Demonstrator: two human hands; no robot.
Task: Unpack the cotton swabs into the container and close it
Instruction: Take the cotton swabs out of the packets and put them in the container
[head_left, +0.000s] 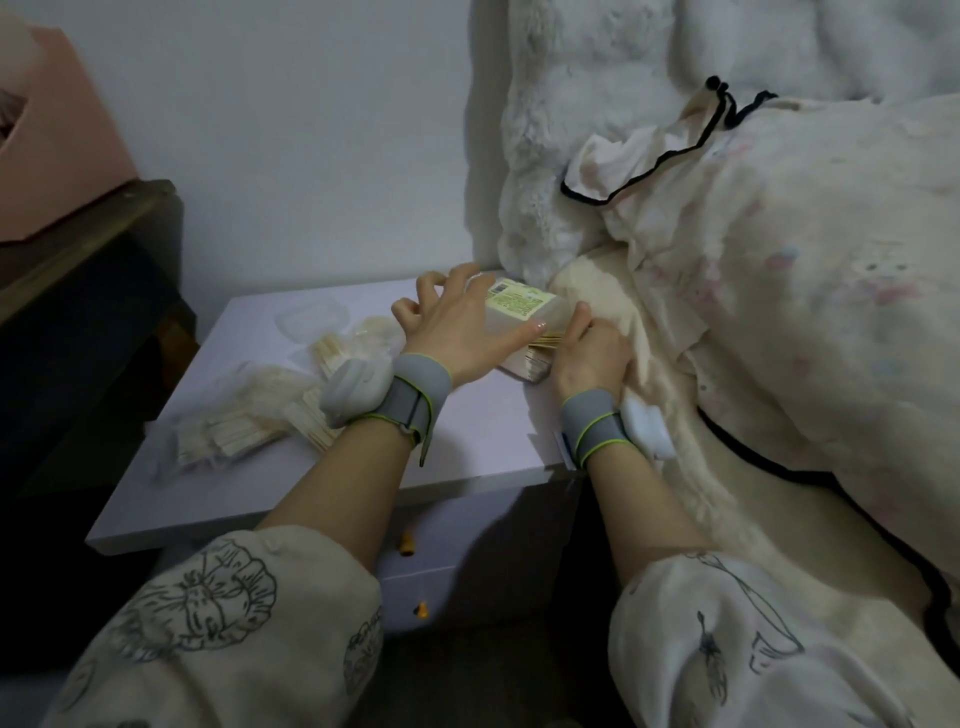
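Pink box (57, 156) sits far left on a dark shelf (88, 249). On the pale table (467, 447), loose packs (234, 426) of wooden-stemmed swabs lie in crinkled plastic at the left, with a clear lid (311, 317) just behind them.

Toward the middle, the left hand (457, 332) spreads over a stack of swabs (524, 358) at the table's right rear edge. Its fingers are curled and splayed, half open, the thumb laid flat along the near side of the clear container (519, 312) with a yellow-green label that tops the stack. The palm covers the container's left end; how firmly it presses, I cannot tell.

Right hand (592, 353) is closed to a loose fist, fingertips pinching the stack's right end, against the cream bedding (779, 312). Both wrists wear grey straps.
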